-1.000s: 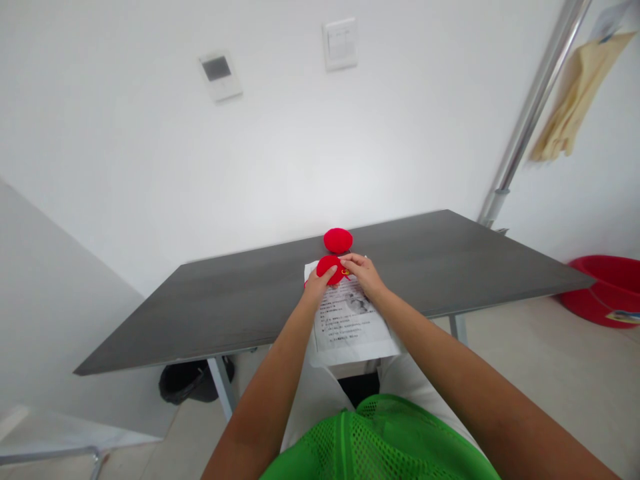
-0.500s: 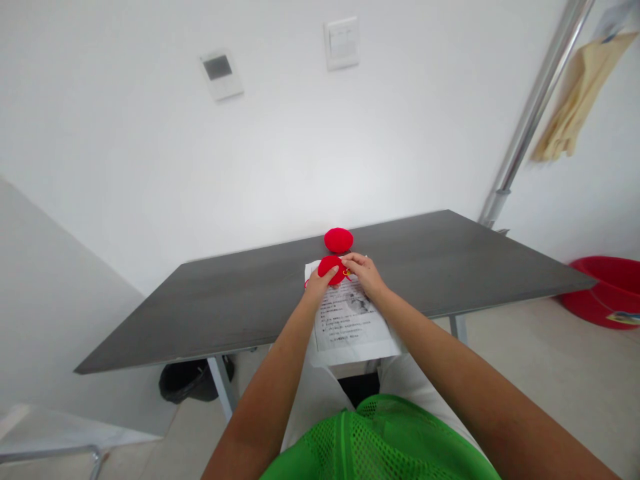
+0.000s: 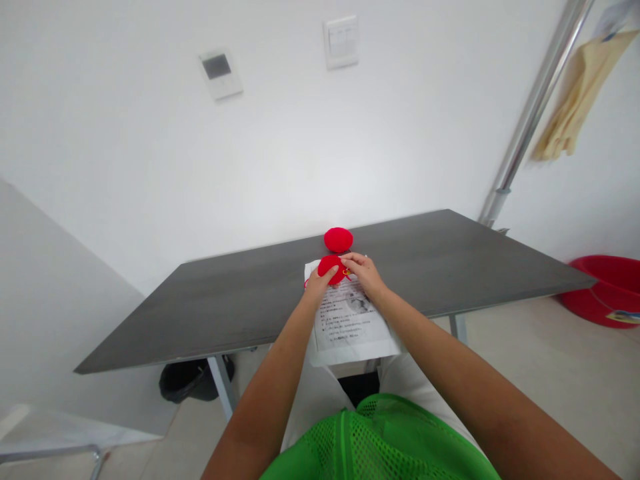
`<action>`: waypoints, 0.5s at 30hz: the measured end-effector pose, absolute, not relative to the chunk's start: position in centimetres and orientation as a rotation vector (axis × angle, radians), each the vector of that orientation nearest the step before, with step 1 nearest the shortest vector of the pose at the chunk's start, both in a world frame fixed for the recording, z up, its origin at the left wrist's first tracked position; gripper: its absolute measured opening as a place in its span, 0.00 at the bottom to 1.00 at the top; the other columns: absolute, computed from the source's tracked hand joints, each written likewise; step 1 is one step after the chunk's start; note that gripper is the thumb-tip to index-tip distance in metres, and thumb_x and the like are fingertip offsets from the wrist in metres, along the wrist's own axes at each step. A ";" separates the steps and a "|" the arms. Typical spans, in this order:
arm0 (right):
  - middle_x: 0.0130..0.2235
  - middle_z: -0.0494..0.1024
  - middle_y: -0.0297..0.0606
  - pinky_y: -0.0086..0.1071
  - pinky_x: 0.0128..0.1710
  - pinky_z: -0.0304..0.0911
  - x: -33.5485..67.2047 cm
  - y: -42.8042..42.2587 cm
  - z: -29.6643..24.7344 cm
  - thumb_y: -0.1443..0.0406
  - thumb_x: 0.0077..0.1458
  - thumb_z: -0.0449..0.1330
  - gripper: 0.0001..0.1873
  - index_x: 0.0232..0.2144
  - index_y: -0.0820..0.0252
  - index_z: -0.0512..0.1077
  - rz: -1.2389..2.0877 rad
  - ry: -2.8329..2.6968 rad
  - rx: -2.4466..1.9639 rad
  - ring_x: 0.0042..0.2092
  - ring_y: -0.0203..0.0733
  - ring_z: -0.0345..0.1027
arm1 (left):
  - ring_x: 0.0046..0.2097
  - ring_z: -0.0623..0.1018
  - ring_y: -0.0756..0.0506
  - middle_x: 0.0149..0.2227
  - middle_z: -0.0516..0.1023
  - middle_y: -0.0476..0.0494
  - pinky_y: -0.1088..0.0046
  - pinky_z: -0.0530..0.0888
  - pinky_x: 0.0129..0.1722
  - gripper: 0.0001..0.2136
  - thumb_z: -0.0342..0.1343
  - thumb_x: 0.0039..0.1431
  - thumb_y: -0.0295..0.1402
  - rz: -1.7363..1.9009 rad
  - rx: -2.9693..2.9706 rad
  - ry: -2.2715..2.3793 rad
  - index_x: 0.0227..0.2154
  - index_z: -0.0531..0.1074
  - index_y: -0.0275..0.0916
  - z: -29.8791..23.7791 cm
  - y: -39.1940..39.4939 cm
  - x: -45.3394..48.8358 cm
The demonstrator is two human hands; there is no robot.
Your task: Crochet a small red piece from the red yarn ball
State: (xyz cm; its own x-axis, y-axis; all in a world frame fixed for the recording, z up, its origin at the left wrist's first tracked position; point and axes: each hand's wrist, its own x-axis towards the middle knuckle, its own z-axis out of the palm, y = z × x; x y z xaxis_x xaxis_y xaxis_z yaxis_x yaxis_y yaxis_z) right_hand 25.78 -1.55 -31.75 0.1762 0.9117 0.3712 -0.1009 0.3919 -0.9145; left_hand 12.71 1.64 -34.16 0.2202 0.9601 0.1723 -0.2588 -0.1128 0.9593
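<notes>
Both my hands meet over a small round red knitted piece (image 3: 331,267) above a printed sheet of paper (image 3: 350,319) on the dark grey table (image 3: 240,300). My left hand (image 3: 317,285) grips the piece from the left, thumb on top. My right hand (image 3: 364,271) pinches its right edge, where a small yellowish thing shows that I cannot make out. A second red round piece (image 3: 339,239) lies on the table just beyond them. A thin red thread hangs at the left of the held piece.
The paper overhangs the table's near edge. A black bag (image 3: 193,380) sits on the floor under the table at left. A red basin (image 3: 607,290) stands on the floor at right, beside a metal pole (image 3: 530,113) with pale gloves (image 3: 575,93) hanging.
</notes>
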 end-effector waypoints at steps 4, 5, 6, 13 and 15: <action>0.26 0.76 0.32 0.31 0.35 0.61 25.8 -1.6 -31.7 0.60 0.43 0.63 0.07 0.24 0.57 0.75 0.871 -1.164 -0.889 0.29 0.36 0.67 | 0.26 0.75 0.49 0.26 0.77 0.46 0.73 0.72 0.27 0.20 0.65 0.44 0.44 1.209 1.270 0.783 0.38 0.74 0.36 -34.4 1.8 12.7; 0.26 0.76 0.32 0.31 0.35 0.61 25.8 -1.6 -31.7 0.60 0.43 0.63 0.07 0.24 0.57 0.75 0.869 -1.164 -0.888 0.29 0.36 0.67 | 0.26 0.75 0.49 0.26 0.77 0.46 0.73 0.73 0.27 0.20 0.65 0.44 0.43 1.210 1.275 0.791 0.38 0.74 0.36 -34.4 1.9 12.7; 0.26 0.76 0.32 0.31 0.35 0.60 25.8 -1.6 -31.7 0.60 0.43 0.63 0.06 0.24 0.57 0.75 0.868 -1.162 -0.887 0.29 0.36 0.67 | 0.26 0.75 0.48 0.26 0.77 0.46 0.73 0.73 0.27 0.20 0.65 0.45 0.43 1.211 1.279 0.797 0.38 0.74 0.36 -34.5 1.9 12.7; 0.23 0.73 0.29 0.30 0.33 0.59 25.8 -1.5 -31.8 0.62 0.42 0.62 0.05 0.22 0.57 0.73 0.870 -1.147 -0.886 0.27 0.35 0.65 | 0.30 0.77 0.46 0.28 0.78 0.46 0.71 0.74 0.32 0.20 0.65 0.44 0.44 1.226 1.272 0.775 0.37 0.75 0.37 -34.5 1.9 12.7; 0.24 0.73 0.30 0.30 0.33 0.59 25.8 -1.5 -31.8 0.62 0.42 0.62 0.05 0.22 0.57 0.74 0.865 -1.151 -0.890 0.28 0.35 0.65 | 0.34 0.78 0.46 0.31 0.79 0.45 0.69 0.75 0.37 0.20 0.65 0.43 0.43 1.273 1.245 0.737 0.37 0.75 0.37 -34.5 2.0 12.8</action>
